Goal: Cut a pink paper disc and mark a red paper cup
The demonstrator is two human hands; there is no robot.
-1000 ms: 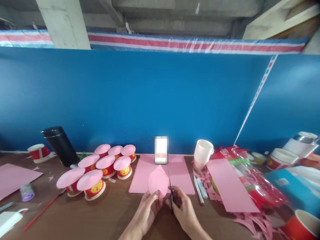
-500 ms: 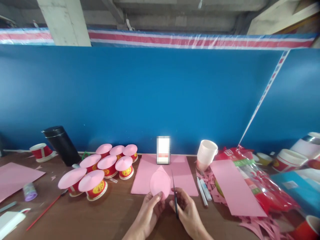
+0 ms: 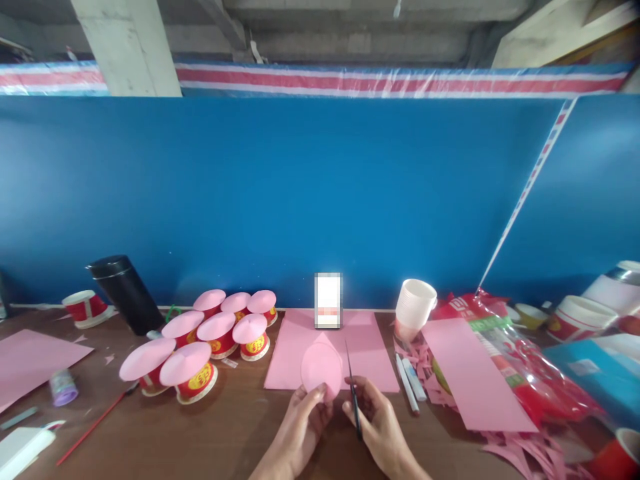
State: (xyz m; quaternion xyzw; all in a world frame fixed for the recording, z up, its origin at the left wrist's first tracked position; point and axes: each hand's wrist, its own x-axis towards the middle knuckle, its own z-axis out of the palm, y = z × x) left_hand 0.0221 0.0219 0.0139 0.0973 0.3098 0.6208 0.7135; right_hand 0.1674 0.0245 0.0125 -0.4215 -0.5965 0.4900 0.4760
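My left hand [image 3: 299, 427] pinches the lower edge of a round pink paper piece [image 3: 320, 365], holding it up over a pink sheet [image 3: 370, 353] on the brown table [image 3: 225, 427]. My right hand [image 3: 380, 427] grips a pair of dark scissors [image 3: 353, 393], blades pointing up just right of the paper piece. Both hands sit near the table's front edge, close together.
Several red cups topped with pink cones [image 3: 200, 340] stand at the left, beside a black canister [image 3: 125, 293]. A white cup stack [image 3: 413, 308], pens [image 3: 410, 377], pink sheet [image 3: 475, 373], scraps and a plastic bag lie right. A phone [image 3: 328, 310] leans on the blue wall.
The view has shifted slightly; both hands with the paper piece and scissors have drifted a little to the right and lower. The grips are unchanged.
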